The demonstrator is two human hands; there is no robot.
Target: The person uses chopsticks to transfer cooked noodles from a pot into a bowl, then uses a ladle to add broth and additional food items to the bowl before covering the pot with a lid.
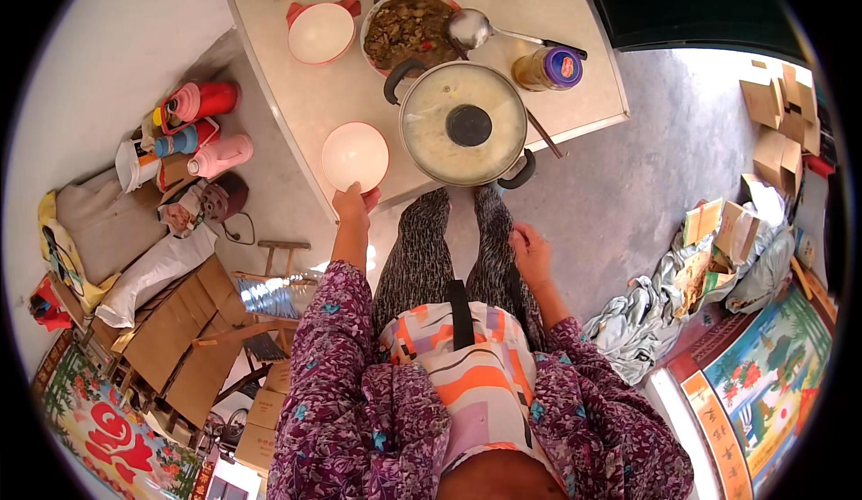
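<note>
My left hand [355, 202] grips the near rim of a white bowl [355, 154] with a red edge, at the table's near left edge. To its right stands a pot [422, 145] with black side handles under a glass lid; steam or mist clouds the glass around the black knob [469, 126]. My right hand [532, 253] hangs by my right leg, away from the table, fingers loosely bent, and I cannot tell whether it holds anything. A second white bowl [321, 33] sits farther back, beside a dish of cooked brown food [409, 31].
A ladle [469, 29] and a jar with a purple lid [561, 67] are on the table [584, 109] behind the pot. Chopsticks [545, 134] jut out from under the pot's right side. Thermoses [220, 154] stand on the left; cardboard boxes [777, 159] lie at right.
</note>
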